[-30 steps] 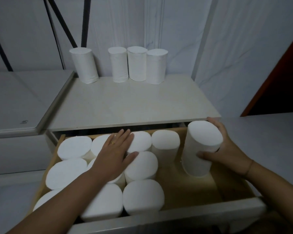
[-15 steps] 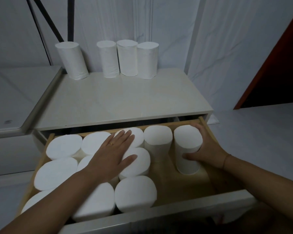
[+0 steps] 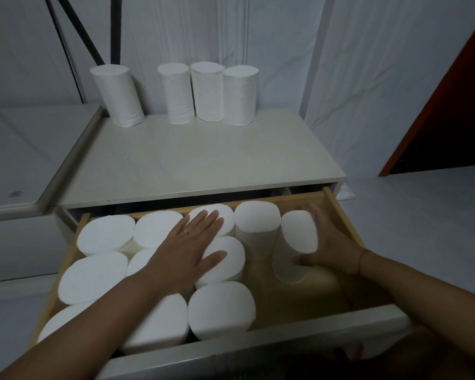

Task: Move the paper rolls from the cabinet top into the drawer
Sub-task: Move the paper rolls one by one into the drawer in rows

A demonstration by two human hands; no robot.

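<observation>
- Right hand (image 3: 332,248) is down inside the drawer (image 3: 258,349), thumb across the front of an upright paper roll (image 3: 296,242) and fingers wrapped behind it: a firm grasp, though this hand is a little blurred.
- That roll stands at the drawer's right end, near the back corner and just beside the end roll of the back row (image 3: 257,218). I cannot tell whether its base sits flat on the drawer floor.
- Left hand (image 3: 187,250) lies flat with fingers straight and spread, palm pressing on the tops of the packed rolls (image 3: 220,308) in the drawer's left and middle. It holds nothing; a ring (image 3: 186,231) shows on one finger.
- My read: this is the set-down step, one roll being seated while the left hand steadies the pack.
- Next move calls for letting go cleanly so the roll stays upright, then reaching behind the drawer to the cabinet top (image 3: 203,160).
- Four rolls wait there against the wall: a leaning one (image 3: 118,96) toward the drawer's left side, and three standing touching (image 3: 207,93).
- The drawer's bare floor at its right front looks roomy enough for them.
- Writing: none visible on any roll. A small mark (image 3: 15,193) sits on the grey surface left of the drawer, too small to read.
</observation>
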